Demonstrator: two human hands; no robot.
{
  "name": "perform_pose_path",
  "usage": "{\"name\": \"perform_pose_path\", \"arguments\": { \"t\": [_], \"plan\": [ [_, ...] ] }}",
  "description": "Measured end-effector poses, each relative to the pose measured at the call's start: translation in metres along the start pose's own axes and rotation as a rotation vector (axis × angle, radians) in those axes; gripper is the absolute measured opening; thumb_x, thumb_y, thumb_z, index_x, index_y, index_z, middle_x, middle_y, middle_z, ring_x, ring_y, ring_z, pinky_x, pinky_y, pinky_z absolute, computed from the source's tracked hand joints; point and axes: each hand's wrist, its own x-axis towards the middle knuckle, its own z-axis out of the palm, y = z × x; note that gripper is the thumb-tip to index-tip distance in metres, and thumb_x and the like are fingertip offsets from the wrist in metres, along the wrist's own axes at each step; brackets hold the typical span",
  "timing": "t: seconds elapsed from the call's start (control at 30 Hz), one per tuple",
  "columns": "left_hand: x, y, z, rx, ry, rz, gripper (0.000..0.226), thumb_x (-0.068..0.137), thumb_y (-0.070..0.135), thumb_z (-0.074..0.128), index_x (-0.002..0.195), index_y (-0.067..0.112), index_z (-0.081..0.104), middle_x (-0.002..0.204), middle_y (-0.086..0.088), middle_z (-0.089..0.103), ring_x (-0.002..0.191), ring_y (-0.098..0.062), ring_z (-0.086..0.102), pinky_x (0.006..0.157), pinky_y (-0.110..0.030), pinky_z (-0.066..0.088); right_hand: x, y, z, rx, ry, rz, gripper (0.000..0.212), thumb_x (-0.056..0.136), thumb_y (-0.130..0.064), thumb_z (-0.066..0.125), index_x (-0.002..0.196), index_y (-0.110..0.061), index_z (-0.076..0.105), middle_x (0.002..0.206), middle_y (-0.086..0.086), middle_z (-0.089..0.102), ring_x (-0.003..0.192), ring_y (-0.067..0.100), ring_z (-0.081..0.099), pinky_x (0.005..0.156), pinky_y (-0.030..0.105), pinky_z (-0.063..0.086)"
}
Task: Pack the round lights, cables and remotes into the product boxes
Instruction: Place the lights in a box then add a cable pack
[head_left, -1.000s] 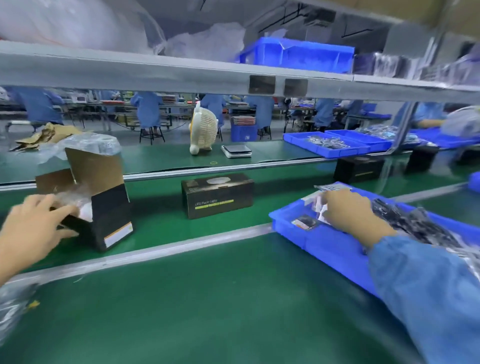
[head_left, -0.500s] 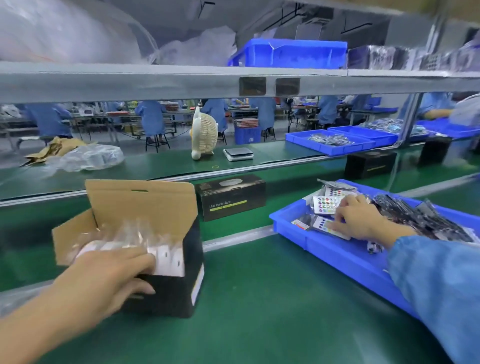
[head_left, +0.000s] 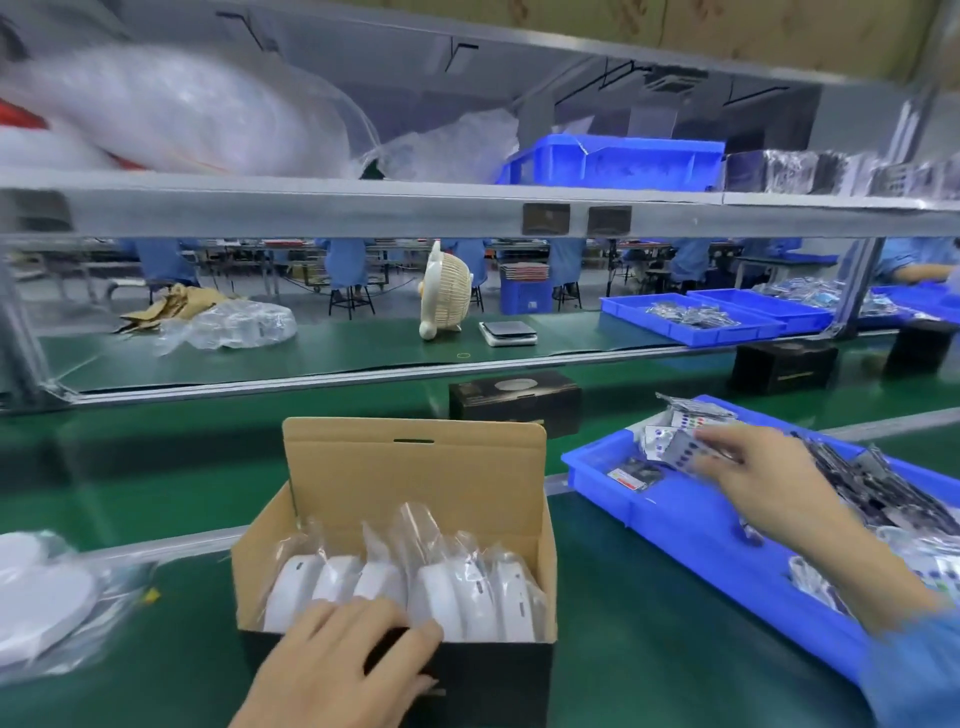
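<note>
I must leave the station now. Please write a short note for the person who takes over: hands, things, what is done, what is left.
Left hand grips the near wall of the open product box.
Right hand pinches a bagged remote over the blue bin.
Done: bagged round lights stand in a row inside the box.
Left: put in the remote and a cable, then close the flap. More bagged lights lie at the left.
</note>
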Motion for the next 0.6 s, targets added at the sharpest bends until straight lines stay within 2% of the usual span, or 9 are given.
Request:
{"name": "perform_pose_path", "arguments": {
  "t": [0.07, 0.13, 0.17, 0.27, 0.3, 0.4, 0.47, 0.53, 0.6],
  "plan": [
    [-0.004, 0.006, 0.002, -0.035, -0.063, -0.076, 0.035, 0.068, 0.036, 0.069, 0.094, 0.03, 0.046, 0.063, 0.008, 0.056, 0.048, -0.016, 0.053, 0.057, -0.034, 0.059, -0.025, -0.048, -0.019, 0.307, 0.101, -0.201, 0.026, 0.086, -0.013, 0.07, 0.102, -0.034, 0.071, 0.098, -0.019, 0.071, 0.086, -0.007, 0.063, 0.073, 0.001, 0.041],
    [0.003, 0.019, 0.002, -0.028, -0.132, -0.115, 0.059, 0.044, 0.037, 0.092, 0.091, 0.033, 0.056, 0.063, 0.009, 0.055, 0.05, -0.015, 0.056, 0.053, -0.032, 0.057, -0.049, -0.105, -0.022, 0.542, -0.008, -0.473, 0.023, 0.081, -0.023, 0.073, 0.098, -0.037, 0.067, 0.098, -0.022, 0.07, 0.091, -0.004, 0.066, 0.077, 0.004, 0.045],
    [0.006, 0.024, 0.001, -0.009, -0.13, -0.092, 0.057, 0.037, 0.038, 0.094, 0.085, 0.033, 0.065, 0.062, 0.009, 0.056, 0.05, -0.014, 0.057, 0.053, -0.033, 0.057, -0.058, -0.129, -0.015, 0.559, -0.092, -0.593, 0.023, 0.078, -0.026, 0.074, 0.098, -0.035, 0.066, 0.096, -0.019, 0.071, 0.09, -0.001, 0.067, 0.076, 0.007, 0.048],
    [0.007, 0.024, -0.01, 0.032, -0.12, 0.006, 0.007, 0.066, 0.044, 0.074, 0.071, 0.04, 0.073, 0.065, 0.018, 0.062, 0.059, -0.003, 0.063, 0.067, -0.024, 0.057, -0.067, -0.186, 0.04, 0.199, -0.242, -0.85, 0.018, 0.085, -0.021, 0.071, 0.103, -0.022, 0.069, 0.104, -0.011, 0.064, 0.096, 0.008, 0.06, 0.08, 0.024, 0.047],
    [0.01, 0.023, -0.02, 0.089, -0.228, -0.016, 0.017, 0.076, 0.057, 0.06, 0.069, 0.046, 0.071, 0.068, 0.025, 0.061, 0.065, 0.008, 0.062, 0.07, -0.012, 0.052, -0.066, -0.196, 0.062, 0.01, -0.229, -0.92, 0.017, 0.091, -0.021, 0.062, 0.107, -0.02, 0.068, 0.111, -0.006, 0.06, 0.103, 0.015, 0.054, 0.082, 0.029, 0.042],
    [0.007, 0.006, -0.041, 0.121, -0.221, -0.084, 0.042, 0.09, 0.062, 0.029, 0.072, 0.059, 0.066, 0.073, 0.036, 0.058, 0.073, 0.022, 0.056, 0.07, 0.002, 0.043, -0.056, -0.213, 0.098, -0.364, -0.234, -0.961, 0.02, 0.098, -0.024, 0.049, 0.107, -0.021, 0.066, 0.111, -0.002, 0.059, 0.104, 0.024, 0.055, 0.075, 0.035, 0.034],
    [0.005, 0.001, -0.042, 0.043, -0.18, -0.096, 0.044, 0.092, 0.043, 0.033, 0.071, 0.049, 0.071, 0.076, 0.03, 0.063, 0.074, 0.013, 0.062, 0.071, -0.004, 0.048, -0.05, -0.215, 0.099, -0.32, -0.303, -0.938, 0.02, 0.094, -0.028, 0.054, 0.105, -0.021, 0.069, 0.107, 0.0, 0.062, 0.1, 0.026, 0.058, 0.066, 0.033, 0.036],
    [0.005, 0.008, -0.032, -0.086, -0.119, -0.106, 0.026, 0.078, 0.034, 0.048, 0.062, 0.039, 0.069, 0.072, 0.021, 0.064, 0.069, 0.0, 0.064, 0.068, -0.015, 0.053, -0.047, -0.213, 0.095, -0.287, -0.352, -0.904, 0.02, 0.091, -0.03, 0.058, 0.107, -0.021, 0.067, 0.109, 0.001, 0.062, 0.1, 0.028, 0.058, 0.067, 0.034, 0.04],
    [0.01, 0.014, -0.021, -0.264, 0.005, -0.201, 0.011, 0.067, 0.033, 0.051, 0.059, 0.034, 0.058, 0.064, 0.017, 0.057, 0.069, -0.003, 0.052, 0.062, -0.016, 0.052, -0.046, -0.209, 0.094, -0.305, -0.434, -0.848, 0.024, 0.092, -0.037, 0.059, 0.111, -0.025, 0.066, 0.11, 0.005, 0.064, 0.1, 0.033, 0.058, 0.07, 0.035, 0.041]
  ]
}}
